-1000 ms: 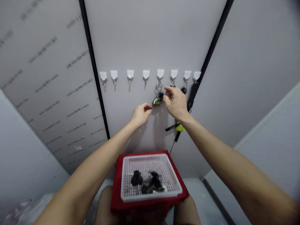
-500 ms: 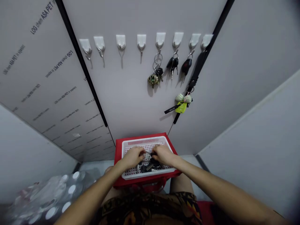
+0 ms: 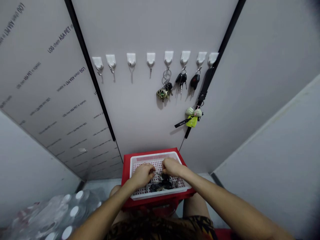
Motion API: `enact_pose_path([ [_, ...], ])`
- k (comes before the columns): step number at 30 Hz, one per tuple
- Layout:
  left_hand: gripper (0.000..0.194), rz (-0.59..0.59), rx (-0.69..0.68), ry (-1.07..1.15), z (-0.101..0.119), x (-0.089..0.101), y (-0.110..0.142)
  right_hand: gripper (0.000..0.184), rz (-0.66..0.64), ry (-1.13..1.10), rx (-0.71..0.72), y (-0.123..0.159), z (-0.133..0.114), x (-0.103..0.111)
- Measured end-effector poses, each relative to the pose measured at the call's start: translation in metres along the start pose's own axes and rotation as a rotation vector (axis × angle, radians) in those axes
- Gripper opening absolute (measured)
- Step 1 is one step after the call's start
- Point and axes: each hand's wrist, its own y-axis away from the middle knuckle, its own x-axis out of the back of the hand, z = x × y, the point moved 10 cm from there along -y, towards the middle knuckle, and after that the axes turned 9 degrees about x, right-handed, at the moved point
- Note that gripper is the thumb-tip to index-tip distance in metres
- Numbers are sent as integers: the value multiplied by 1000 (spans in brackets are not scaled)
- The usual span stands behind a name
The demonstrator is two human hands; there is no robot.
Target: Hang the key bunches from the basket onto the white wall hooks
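White-capped clear bottles (image 3: 85,201) sit at left, near a grey wall panel (image 3: 53,86) printed with lettering (image 3: 60,39).

The camera sits on my head, looking forward and down, close enough that my lap (image 3: 150,230) shows. It faces the wall (image 3: 137,123): hooks (image 3: 150,59) at twelve o'clock, basket (image 3: 162,194) nearer me at six, printed panel (image 3: 53,115) at nine.

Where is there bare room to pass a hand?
Bare wall lies below the four left hooks, between the left black strip and the round charm. Crowded: the four right hooks, all loaded; the basket, with keys, left hand and right hand.
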Motion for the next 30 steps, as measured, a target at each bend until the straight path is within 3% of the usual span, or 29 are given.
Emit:
enact_pose_path([
  [3, 17, -12, 27, 27, -3, -1, 1, 16, 5, 17, 15, 1, -6, 4],
  [6, 22, 14, 68, 197, -3, 8, 2, 15, 160, -63, 46, 3, -8, 24],
  [10, 36, 106, -8, 593, 16, 36, -1, 10, 468, -430, 125, 14, -10, 73],
  [14, 20, 156, -62, 809, 37, 69, -16, 2, 684, -757, 196, 26, -12, 131],
  [17, 22, 244, -36, 953, 41, 109, -26, 3, 844, -892, 230, 35, -10, 176],
  [20, 19, 405, -67, 1047, 46, 166, -27, 7, 1033, -963, 297, 44, -9, 225],
  [24, 17, 561, -144, 1053, 61, 234, -28, 7, 1230, -909, 330, 52, -13, 284],
  [30, 21, 619, -202, 1040, 68, 284, -50, 9, 1495, -494, 245, 71, -29, 350],
])
